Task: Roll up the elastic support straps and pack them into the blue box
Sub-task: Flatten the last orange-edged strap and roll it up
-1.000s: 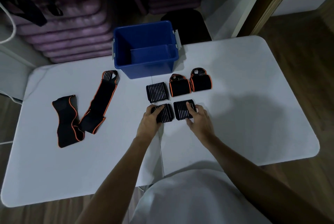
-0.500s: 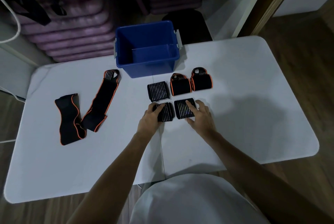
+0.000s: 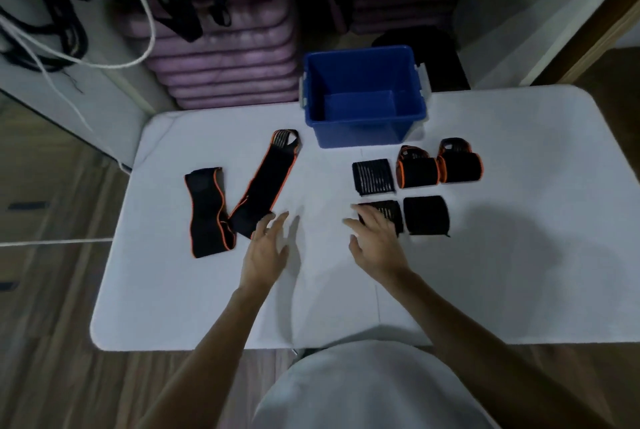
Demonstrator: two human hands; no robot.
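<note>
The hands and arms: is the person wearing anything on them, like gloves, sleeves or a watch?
Nothing shows on them. The left hand and the right hand are bare, with no gloves, rings or watch visible. Both forearms are uncovered as far as the head view shows, with no sleeves reaching them. A light, plain garment covers the torso at the bottom of the picture.

rolled straps: 5 – 3 all-black (image 3: 373, 176) (image 3: 385, 214) (image 3: 426, 215), 2 orange-edged (image 3: 417, 171) (image 3: 459, 166), at 1 o'clock | unrolled straps: 2 (image 3: 207, 212) (image 3: 267, 181), at 10 o'clock | blue box (image 3: 363, 135): 1, at 12 o'clock | hands: 2 (image 3: 266, 248) (image 3: 375, 243)
</note>
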